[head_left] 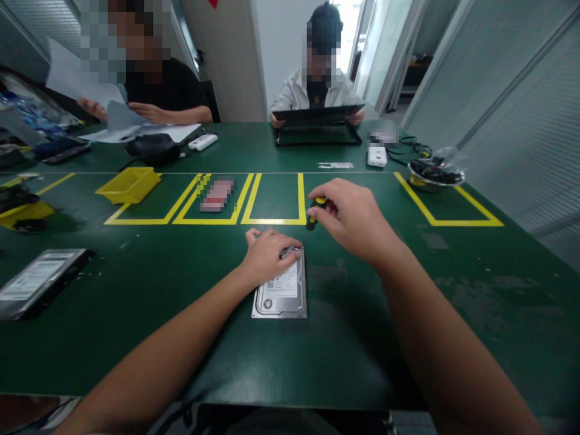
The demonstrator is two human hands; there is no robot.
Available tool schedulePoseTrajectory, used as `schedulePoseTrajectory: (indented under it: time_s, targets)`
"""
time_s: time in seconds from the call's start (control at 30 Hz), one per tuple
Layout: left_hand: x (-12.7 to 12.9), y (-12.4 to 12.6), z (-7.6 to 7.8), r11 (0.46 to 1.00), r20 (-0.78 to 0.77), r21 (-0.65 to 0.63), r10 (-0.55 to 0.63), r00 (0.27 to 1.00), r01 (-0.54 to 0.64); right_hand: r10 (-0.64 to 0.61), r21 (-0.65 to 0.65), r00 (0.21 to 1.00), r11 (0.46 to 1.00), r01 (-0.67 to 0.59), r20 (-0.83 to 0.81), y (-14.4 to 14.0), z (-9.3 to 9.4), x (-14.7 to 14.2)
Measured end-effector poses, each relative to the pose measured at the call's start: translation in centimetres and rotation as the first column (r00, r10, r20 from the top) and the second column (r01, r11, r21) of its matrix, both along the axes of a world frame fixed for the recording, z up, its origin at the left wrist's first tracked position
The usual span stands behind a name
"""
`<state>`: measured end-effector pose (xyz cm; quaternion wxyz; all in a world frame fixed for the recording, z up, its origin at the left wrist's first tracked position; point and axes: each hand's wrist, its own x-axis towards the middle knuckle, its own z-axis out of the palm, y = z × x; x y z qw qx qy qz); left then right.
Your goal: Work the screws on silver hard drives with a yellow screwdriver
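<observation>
Taking the hard drive (281,293) at the middle of the green table (408,338) as the landmark: well to its left lies a second drive (38,281), and beyond it to the left a yellow bin (128,184). The left hand (267,254) presses flat on the drive's far end, fingers spread. The right hand (356,220), just right of that end, pinches a small screwdriver (312,217) (tip at the far corner). The cover looks in place, so the unscrewing seems barely under way.
</observation>
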<state>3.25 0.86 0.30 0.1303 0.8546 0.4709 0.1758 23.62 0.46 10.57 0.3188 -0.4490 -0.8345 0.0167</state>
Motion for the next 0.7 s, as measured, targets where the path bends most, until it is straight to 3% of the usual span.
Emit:
schedulePoseTrajectory:
  time_s: [0.7]
  targets:
    - [0.09,-0.13,-0.14,0.997,-0.008,0.073,0.002,1.0,-0.002,0.009,0.016,1.0,1.0,-0.009,0.023,0.11,-0.03,0.02]
